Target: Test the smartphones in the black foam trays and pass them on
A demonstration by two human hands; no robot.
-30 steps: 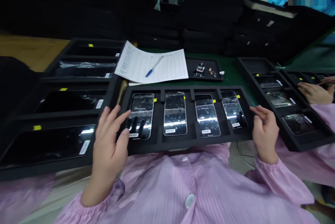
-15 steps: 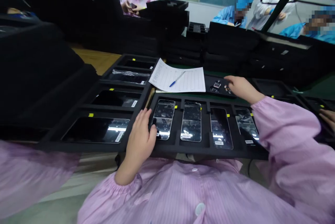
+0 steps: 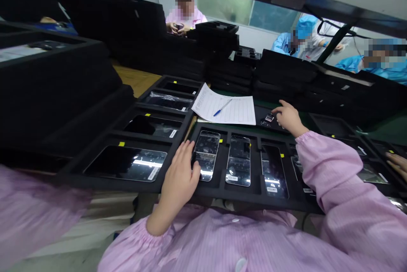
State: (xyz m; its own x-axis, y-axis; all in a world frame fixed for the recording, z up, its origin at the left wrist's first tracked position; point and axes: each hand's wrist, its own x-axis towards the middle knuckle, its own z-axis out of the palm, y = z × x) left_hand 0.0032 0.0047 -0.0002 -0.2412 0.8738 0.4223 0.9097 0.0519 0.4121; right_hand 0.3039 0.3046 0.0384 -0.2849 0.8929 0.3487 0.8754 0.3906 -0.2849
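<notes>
My left hand rests on a black foam tray, its fingertips touching the left edge of a glass phone screen panel. It holds nothing that I can see. Beside that panel lie further panels in their own slots, including one and a darker one. My pink sleeve hides a fourth panel in part. My right hand is reached forward, fingers over a small black tray of small metal parts.
A printed form with a blue pen lies behind the foam tray. Foam trays of dark panels sit left, and another tray sits right, under a co-worker's hand. Stacked black trays stand beyond, with co-workers behind them.
My right hand has moved from the foam tray's right end forward to the small parts tray. My left hand has moved onto the first panel's left edge. The view has tilted upward.
</notes>
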